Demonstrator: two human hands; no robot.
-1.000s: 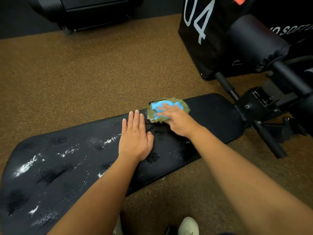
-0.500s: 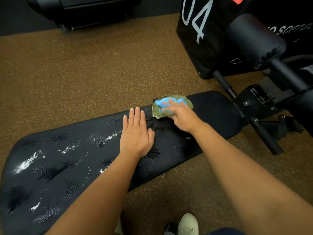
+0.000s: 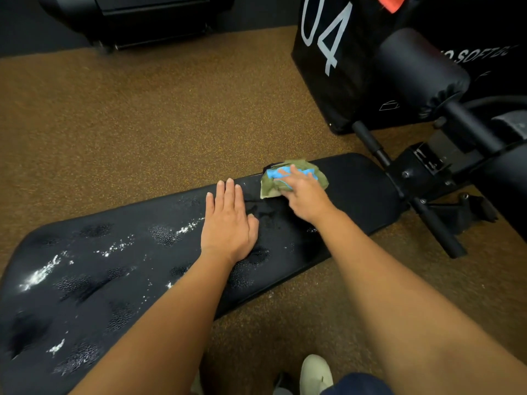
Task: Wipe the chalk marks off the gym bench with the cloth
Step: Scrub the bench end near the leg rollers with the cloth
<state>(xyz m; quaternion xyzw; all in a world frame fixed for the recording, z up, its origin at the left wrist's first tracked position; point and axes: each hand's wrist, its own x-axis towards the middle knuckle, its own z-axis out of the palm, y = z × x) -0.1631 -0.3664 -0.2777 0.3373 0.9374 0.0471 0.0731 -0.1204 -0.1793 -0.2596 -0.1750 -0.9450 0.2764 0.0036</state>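
The black padded gym bench lies slantwise across the floor. White chalk marks streak its left part, and a smaller streak lies just left of my left hand. My left hand rests flat on the pad with its fingers straight. At the bench's far edge my right hand presses with spread fingers on a crumpled green and blue cloth. The pad between my hands looks dark and free of chalk.
The bench's black metal frame and handle bars stick out at the right. A black padded box marked "04" and a roller pad stand behind them. Dark equipment sits at the far left. One pale shoe shows below.
My right hand has slid the cloth a little to the right along the bench's far edge. The left hand stays flat in the same spot.
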